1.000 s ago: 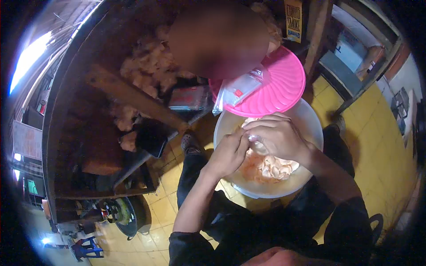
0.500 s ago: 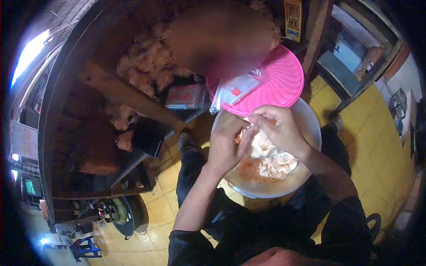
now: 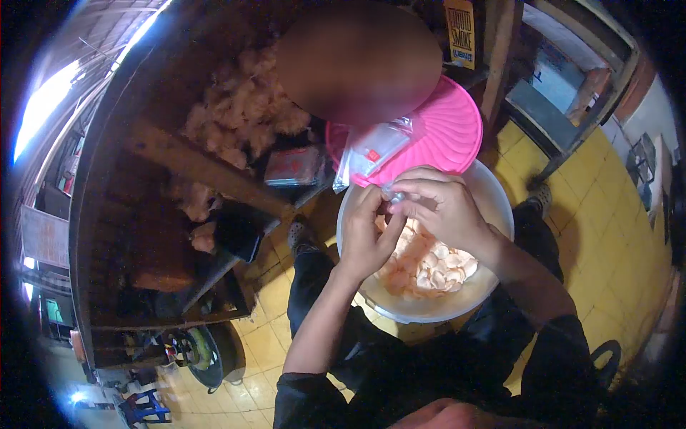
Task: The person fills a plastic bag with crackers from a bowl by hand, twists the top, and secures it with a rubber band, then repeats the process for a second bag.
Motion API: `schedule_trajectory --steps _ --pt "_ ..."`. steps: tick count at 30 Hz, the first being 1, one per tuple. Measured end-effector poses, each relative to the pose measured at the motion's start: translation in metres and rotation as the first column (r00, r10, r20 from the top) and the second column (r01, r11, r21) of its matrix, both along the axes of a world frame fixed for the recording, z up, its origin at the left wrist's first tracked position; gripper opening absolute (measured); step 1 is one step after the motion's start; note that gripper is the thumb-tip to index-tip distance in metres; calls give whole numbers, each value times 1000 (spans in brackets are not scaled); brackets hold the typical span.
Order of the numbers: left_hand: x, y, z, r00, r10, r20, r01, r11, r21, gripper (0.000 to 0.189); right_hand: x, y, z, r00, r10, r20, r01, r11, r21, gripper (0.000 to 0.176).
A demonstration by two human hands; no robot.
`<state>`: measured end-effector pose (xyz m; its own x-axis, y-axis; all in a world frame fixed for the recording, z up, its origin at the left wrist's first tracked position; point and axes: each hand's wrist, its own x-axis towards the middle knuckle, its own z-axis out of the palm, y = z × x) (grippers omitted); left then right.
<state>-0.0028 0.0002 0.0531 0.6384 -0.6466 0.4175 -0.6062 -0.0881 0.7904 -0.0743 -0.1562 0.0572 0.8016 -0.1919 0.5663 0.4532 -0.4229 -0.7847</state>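
Note:
My left hand (image 3: 366, 232) and my right hand (image 3: 444, 207) meet above a large pale tub (image 3: 493, 193). Between their fingertips is a small bunched piece of clear plastic (image 3: 394, 196), which both hands pinch. Round, thin pale chips (image 3: 436, 266) lie in the tub below the hands. A pink ribbed lid (image 3: 450, 125) rests over the tub's far rim, and on it lies a stack of clear plastic bags (image 3: 379, 149) with a red mark.
Dark wooden shelving (image 3: 207, 161) on the left holds piles of pale pieces (image 3: 243, 107), a plastic packet (image 3: 293, 166) and a dark phone-like object (image 3: 239, 236). A yellow box (image 3: 459, 32) stands behind the lid. A dark pan (image 3: 207, 361) sits at lower left.
My hands have come closer together, and the plastic between the fingertips now shows as a small bunch. More of the chips in the tub are visible. The view has shifted slightly.

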Motion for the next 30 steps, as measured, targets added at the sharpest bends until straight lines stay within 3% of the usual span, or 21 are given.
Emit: schedule_trajectory --steps 4,6,7,9,12,16,18,21,26,28,30 --pt "0 2 6 999 -2 48 0 999 39 14 0 -1 1 993 34 -117 -19 992 122 16" --pt "0 5 8 995 11 99 -13 1000 15 18 3 -1 0 966 205 -155 -124 900 417 15" --pt "0 5 9 995 14 103 -15 1000 10 18 4 -1 3 966 207 -153 -128 902 412 15" --pt "-5 6 10 996 72 44 -71 997 -23 14 4 -1 9 934 315 -170 -141 760 635 15" --pt "-9 6 13 998 39 -51 -47 985 -165 15 4 2 11 936 346 -69 -202 686 699 14" --pt "-6 5 6 996 11 -93 -35 963 -265 15 -2 7 7 945 265 -192 -105 800 591 14" --pt "-6 5 5 999 27 -43 -36 968 -247 14 -5 10 8 969 150 -198 -51 902 429 19" --pt "-3 6 6 997 66 28 -60 978 -200 9 -2 3 5 972 176 -157 -126 950 286 25" --pt "6 6 -3 995 67 70 -56 987 -147 12 2 -15 -1 880 325 -348 -232 931 282 28" --pt "3 6 -8 992 6 -126 -26 987 -156 11 -2 -17 7 834 361 -416 -263 925 275 22" --pt "1 6 -5 990 -7 -140 -12 991 -135 12 -2 -15 -3 843 371 -390 -250 911 327 18"
